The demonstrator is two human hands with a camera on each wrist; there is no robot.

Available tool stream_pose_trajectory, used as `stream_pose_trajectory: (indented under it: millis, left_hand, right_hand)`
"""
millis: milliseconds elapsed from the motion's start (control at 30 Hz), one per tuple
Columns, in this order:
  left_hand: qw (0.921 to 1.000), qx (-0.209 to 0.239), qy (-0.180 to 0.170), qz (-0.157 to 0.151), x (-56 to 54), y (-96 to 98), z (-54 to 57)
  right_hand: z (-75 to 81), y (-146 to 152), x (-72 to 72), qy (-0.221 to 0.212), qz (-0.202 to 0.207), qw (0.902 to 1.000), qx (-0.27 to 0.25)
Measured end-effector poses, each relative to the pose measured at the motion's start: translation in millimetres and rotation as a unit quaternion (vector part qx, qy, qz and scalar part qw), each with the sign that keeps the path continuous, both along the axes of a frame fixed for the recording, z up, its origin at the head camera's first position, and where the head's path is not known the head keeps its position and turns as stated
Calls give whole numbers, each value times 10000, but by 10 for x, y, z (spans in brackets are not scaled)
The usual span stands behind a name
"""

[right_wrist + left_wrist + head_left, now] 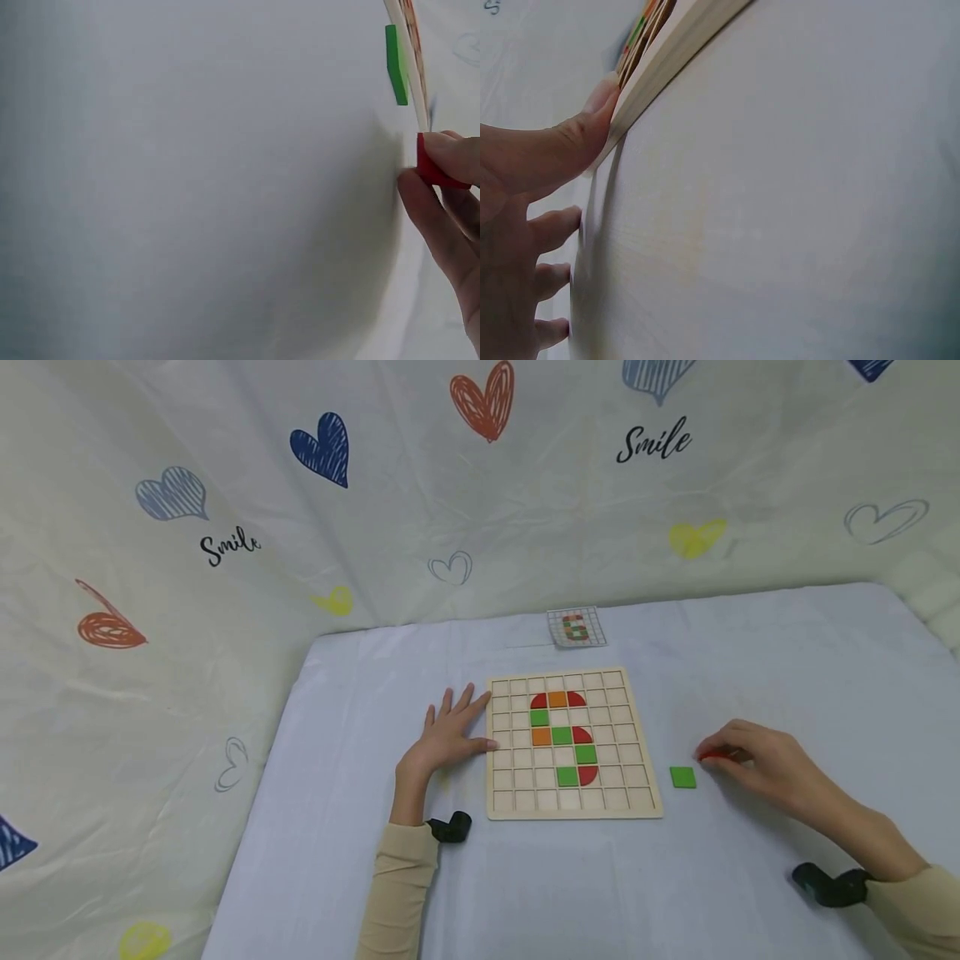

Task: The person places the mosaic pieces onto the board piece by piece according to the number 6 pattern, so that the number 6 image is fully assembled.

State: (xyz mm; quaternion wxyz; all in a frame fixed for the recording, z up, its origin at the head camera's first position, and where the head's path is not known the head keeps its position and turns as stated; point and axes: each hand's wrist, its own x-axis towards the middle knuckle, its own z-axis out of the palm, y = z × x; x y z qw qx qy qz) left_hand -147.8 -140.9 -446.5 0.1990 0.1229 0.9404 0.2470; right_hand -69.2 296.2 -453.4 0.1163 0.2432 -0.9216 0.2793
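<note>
A wooden grid board (517,802) lies on the table, with red, orange and green tiles set in some of its squares. My left hand (444,739) is spread at the board's left side, its thumb and index fingertip touching the edge. In the left wrist view the thumb (570,146) presses the board's rim (667,64). To the right of the board, my right hand (772,768) pinches a red tile (435,166) between thumb and fingers. One green square tile (682,777) lies on the cloth between the board and this hand.
A small pattern card (577,627) with a coloured grid design lies behind the board. White cloth (300,860) covers the table. A backdrop (405,485) printed with hearts hangs behind it. Black straps (450,827) show at both wrists.
</note>
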Motion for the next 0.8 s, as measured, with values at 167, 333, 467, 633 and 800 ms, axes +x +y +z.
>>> stream_pose_trajectory:
  millis: [167,333,467,633,800]
  left_hand:
    - [10000,-22,-16,-5,2,-8,-3]
    - [10000,0,-38,-10,1,-13,-10]
    - [10000,-8,-12,-11,-7,-9,-22]
    - [10000,-15,25,-31,-6,-9,-29]
    - [10000,-18,7,-31,0,-10,-16]
  right_hand:
    - [24,-63,-42,33,101,9997,-200]
    - [73,-168,-69,-21,213,9993,-300]
    - [112,-251,-93,-302,204,9988,-319]
    - [152,-354,-135,-482,387,9975,-332]
    - [187,-497,-178,-659,634,9948,-445]
